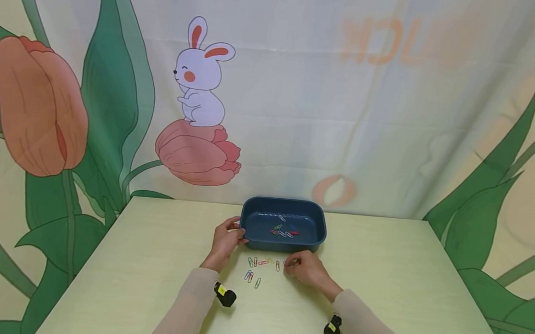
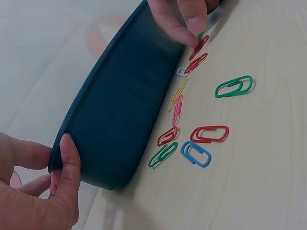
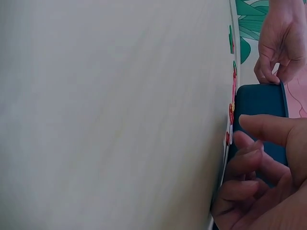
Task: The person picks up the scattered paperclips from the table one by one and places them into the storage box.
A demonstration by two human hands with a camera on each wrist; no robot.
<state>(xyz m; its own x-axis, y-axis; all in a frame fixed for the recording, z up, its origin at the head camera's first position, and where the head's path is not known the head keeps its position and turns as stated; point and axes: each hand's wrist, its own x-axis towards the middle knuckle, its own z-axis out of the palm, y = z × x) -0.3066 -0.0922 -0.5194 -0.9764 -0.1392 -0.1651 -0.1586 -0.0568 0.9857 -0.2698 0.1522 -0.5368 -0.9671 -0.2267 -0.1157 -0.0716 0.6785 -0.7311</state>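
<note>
A dark blue plastic bin (image 1: pixel 264 246) stands near the table's far edge, with several coloured paper clips (image 1: pixel 281 233) lying in it. At its left end my left hand (image 1: pixel 225 242) holds the rim, thumb on the outer wall in the left wrist view. In front of the bin's right part is my right hand (image 1: pixel 307 269), one fingertip at a red paper clip (image 2: pixel 199 48) on the table. Its thumb and index finger stand apart in the right wrist view. Beside that clip lie another red paper clip (image 2: pixel 196 63) and a white paper clip (image 2: pixel 183 72), partly overlapping.
More paper clips lie before the bin: yellow (image 2: pixel 178 95), pink (image 2: pixel 177 110), blue (image 2: pixel 196 154), two green, with one green clip (image 2: pixel 234 86) nearer the front, and further red ones. A curtain (image 1: pixel 288 113) printed with a rabbit and tulips hangs behind the table (image 1: pixel 379 271).
</note>
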